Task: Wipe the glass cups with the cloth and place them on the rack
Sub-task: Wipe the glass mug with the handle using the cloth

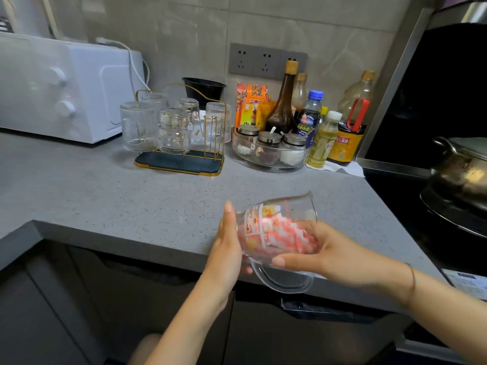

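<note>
While the right hand (325,250) clamps the pink cloth (279,233) inside the tilted glass cup (290,206), the left hand (228,241), fingers straight, braces its base above the surface (131,196) edge. Wiping seems underway; next likely comes a free peg on the rack (181,162).

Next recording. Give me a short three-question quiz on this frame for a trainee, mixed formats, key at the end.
1. True or false: the cloth is stuffed inside the glass cup that the person holds.
2. Multiple choice: how many cups stand upside down on the rack? A) three B) five C) seven
3. Short answer: which has its fingers inside the glass cup with the cloth, the left hand or the right hand?

Key: 1 true; 2 B; 3 the right hand, while the left hand lies flat against the cup's other end.
</note>
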